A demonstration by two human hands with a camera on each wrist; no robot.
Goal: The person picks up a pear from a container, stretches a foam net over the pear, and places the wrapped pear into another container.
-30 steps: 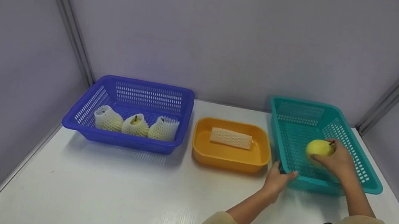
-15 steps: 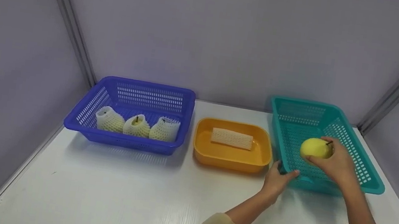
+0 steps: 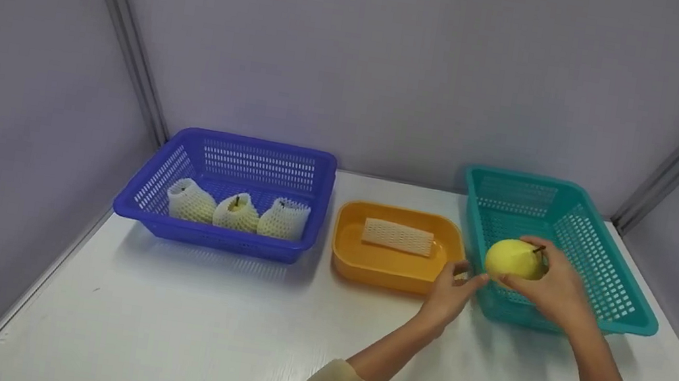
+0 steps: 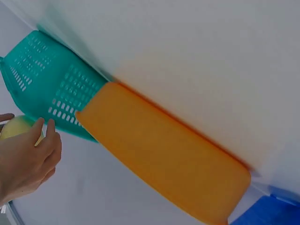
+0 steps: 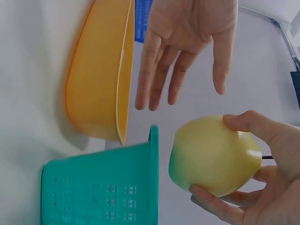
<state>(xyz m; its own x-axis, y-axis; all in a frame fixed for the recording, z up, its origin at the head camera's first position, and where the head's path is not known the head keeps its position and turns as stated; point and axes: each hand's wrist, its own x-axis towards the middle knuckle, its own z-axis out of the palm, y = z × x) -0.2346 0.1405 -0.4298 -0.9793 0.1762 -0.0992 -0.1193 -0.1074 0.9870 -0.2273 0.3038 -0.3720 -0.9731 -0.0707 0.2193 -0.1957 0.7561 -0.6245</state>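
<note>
A yellow pear (image 3: pixel 512 259) with a dark stem is gripped by my right hand (image 3: pixel 558 291), raised over the near left corner of the teal basket (image 3: pixel 636 325). In the right wrist view, the thumb and fingers curl round the bare pear (image 5: pixel 211 154). My left hand (image 3: pixel 449 296) is beside it, by the right end of the orange tub (image 3: pixel 393 280). Its fingers (image 5: pixel 158 82) are extended and spread in that view, with a gap between them and the pear. White foam netting (image 3: pixel 398 236) lies flat inside the tub.
At the left stands a blue basket (image 3: pixel 220 237) with three pears in foam nets (image 3: pixel 237 212) along its near side. Grey panels (image 3: pixel 410 67) enclose the white table (image 3: pixel 193 336) at the back and sides.
My right hand has lifted the pear and carried it left, toward the basket's corner. The left hand has let go of the teal basket's rim and moved left and slightly up.
</note>
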